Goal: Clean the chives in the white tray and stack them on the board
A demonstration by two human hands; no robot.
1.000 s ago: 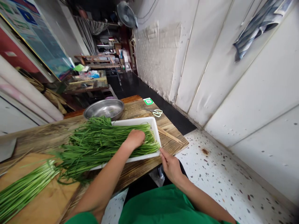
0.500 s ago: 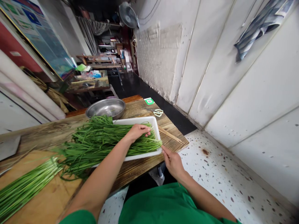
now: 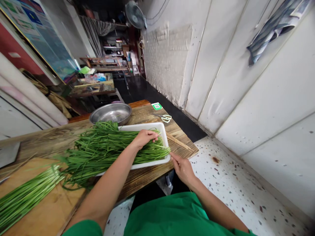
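Note:
A heap of green garlic chives [image 3: 105, 142] fills a white tray [image 3: 165, 137], with leaves spilling over its left end. Over the tray, my left hand [image 3: 145, 138] is closed in a pinch on pale chive stalk ends. My right hand [image 3: 183, 168] is closed by the tray's near right corner, its fingertips at the white ends of some stalks. A thin straw-coloured tip pokes out below that wrist, apparently a bamboo skewer mostly hidden by the hand. More chives [image 3: 31, 196] lie bundled on a wooden cutting board [image 3: 56, 209] at left.
Behind the tray stands a metal basin [image 3: 110, 113]. Scissors with pale handles [image 3: 166, 118] and a green code card [image 3: 157, 106] lie near the wooden table's far right edge. Bamboo skewers [image 3: 179, 141] lie right of the tray. A flat blade [image 3: 9, 154] rests at far left.
Both hands hold almost the same pose and place. The view has shifted very slightly; nothing has clearly been picked up or let go.

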